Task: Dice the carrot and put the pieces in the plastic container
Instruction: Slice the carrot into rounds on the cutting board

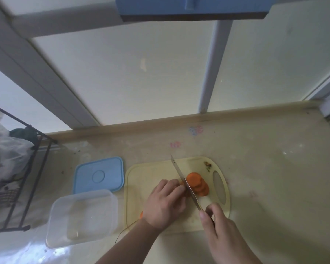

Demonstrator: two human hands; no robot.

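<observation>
My right hand [222, 228] is nearest, fingers curled round the handle of the knife [185, 182], whose blade slants away across the pale yellow cutting board [135, 187]. My left hand [165, 201] lies just left of the blade, fingers curled down over the uncut carrot [141, 214]; only an orange end of it shows at my wrist and a sliver shows past my fingertips, touching the blade. On the blade's right side the carrot slices [197, 183] lie overlapped in a short row on the board. To the left of the board stands the clear plastic container [82, 218], open, with no carrot in it. Just beyond it the blue lid [99, 175] lies flat on the counter [265, 168]. Some dark scraps [208, 165] sit at the board's far corner. At far left stands a black wire rack [27, 178].
</observation>
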